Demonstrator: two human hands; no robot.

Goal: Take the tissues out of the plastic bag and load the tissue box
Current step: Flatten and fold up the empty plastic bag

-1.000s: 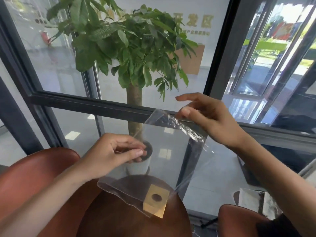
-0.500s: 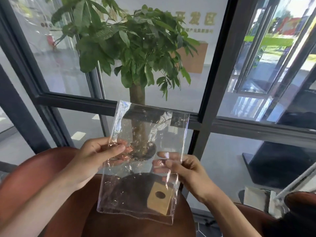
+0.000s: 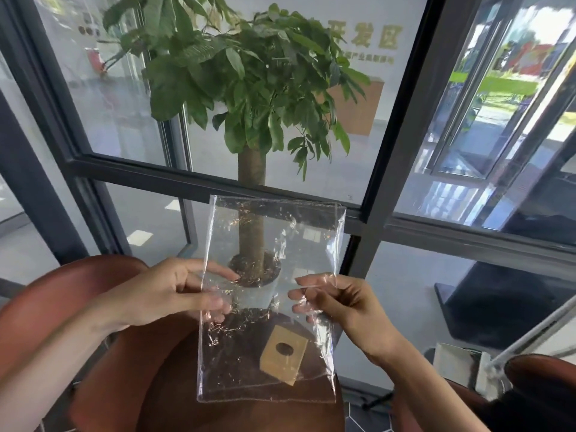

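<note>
I hold a clear plastic bag (image 3: 268,363) upright and flat in front of me, above a dark round table (image 3: 174,388). My left hand (image 3: 165,291) pinches its left edge at mid height. My right hand (image 3: 339,304) pinches its right edge at about the same height. Nothing shows inside the bag. Through it I see a small tan wooden tissue box (image 3: 282,353) with a dark oval hole in its top, standing on the table. No tissues are in sight.
A potted tree (image 3: 249,120) in a white pot stands just behind the table, against a dark-framed glass wall (image 3: 396,126). A brown chair (image 3: 62,294) curves at the left, another brown chair (image 3: 542,385) at the lower right, beside white paper items (image 3: 452,363).
My right hand dropped from the bag's top corner to its right edge. The bag went from crumpled and tilted to flat, upright and spread between both hands.
</note>
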